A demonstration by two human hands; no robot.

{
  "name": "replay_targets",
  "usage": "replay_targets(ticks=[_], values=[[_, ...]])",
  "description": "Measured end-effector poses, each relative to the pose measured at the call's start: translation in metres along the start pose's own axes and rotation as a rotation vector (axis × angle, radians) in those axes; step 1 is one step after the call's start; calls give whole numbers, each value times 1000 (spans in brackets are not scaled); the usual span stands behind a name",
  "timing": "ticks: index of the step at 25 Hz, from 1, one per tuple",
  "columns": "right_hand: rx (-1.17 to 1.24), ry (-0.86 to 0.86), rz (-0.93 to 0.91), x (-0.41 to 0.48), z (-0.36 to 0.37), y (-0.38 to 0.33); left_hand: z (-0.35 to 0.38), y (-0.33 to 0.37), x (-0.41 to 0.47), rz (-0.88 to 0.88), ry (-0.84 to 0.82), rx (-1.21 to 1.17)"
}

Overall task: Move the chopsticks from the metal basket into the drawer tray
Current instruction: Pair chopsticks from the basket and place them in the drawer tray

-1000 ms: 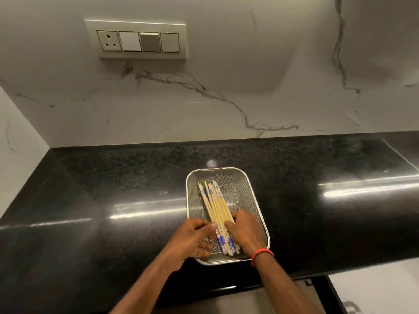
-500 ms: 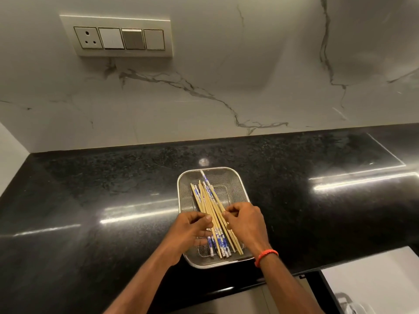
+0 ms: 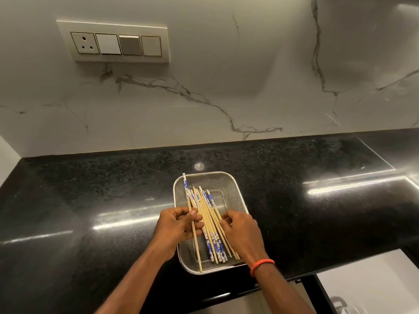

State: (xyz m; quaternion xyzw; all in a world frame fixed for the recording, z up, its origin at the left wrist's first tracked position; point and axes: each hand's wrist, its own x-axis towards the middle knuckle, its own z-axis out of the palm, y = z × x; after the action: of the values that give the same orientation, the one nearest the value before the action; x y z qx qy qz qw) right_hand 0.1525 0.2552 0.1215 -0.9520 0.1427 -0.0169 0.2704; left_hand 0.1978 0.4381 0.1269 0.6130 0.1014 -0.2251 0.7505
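A rectangular metal mesh basket (image 3: 229,184) sits on the black counter near its front edge. Several wooden chopsticks (image 3: 209,223) with blue-and-white patterned ends lie in it, fanned lengthwise. My left hand (image 3: 179,225) is at the basket's left side, its fingers closed on one chopstick (image 3: 197,250) that is lifted apart from the pile and reaches past both basket ends. My right hand (image 3: 242,234), with an orange wrist band, rests on the right side of the pile, fingertips pinching the sticks. No drawer tray is in sight.
The glossy black counter (image 3: 90,200) runs left and right, backed by a white marble wall with a switch and socket panel (image 3: 113,41). The counter's front edge lies just below the basket; a pale floor patch (image 3: 371,282) shows at the lower right.
The view has shifted left. My left hand has drawn one chopstick out to the pile's left side. My right hand has slid right, and the sticks are fanned wider.
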Motion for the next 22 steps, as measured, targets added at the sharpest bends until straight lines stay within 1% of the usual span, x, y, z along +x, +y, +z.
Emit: replay_targets(ticks=[2, 4, 6, 8, 9, 11, 12, 14, 17, 19, 22], values=[[-98, 0, 6, 5, 7, 8, -2, 0, -3, 0, -6, 10], [-135, -57, 14, 7, 15, 14, -3, 0, -5, -4, -13, 16], [-102, -108, 14, 6, 21, 17, -4, -1, -7, -7, -18, 21], [-71, -116, 9, 4, 22, 18, -6, -2, -9, -7, -13, 22], [-81, -92, 5, 2, 21, 16, -7, -2, -10, -8, -11, 21], [-137, 13, -23, -1, 12, 11, -9, -4, -11, -9, -13, 17], [-125, 62, -47, -2, 7, 7, -10, -4, -11, -7, -14, 16], [39, 76, -81, -4, -3, -5, -10, -4, -13, -5, -19, 16], [307, -32, -98, -13, -5, -27, -7, -4, -15, -2, -29, -7], [394, -95, -95, -22, 2, -38, -5, -5, -17, 6, -25, -24], [430, -114, -127, -31, 8, -39, -5, -5, -20, 7, -15, -16]])
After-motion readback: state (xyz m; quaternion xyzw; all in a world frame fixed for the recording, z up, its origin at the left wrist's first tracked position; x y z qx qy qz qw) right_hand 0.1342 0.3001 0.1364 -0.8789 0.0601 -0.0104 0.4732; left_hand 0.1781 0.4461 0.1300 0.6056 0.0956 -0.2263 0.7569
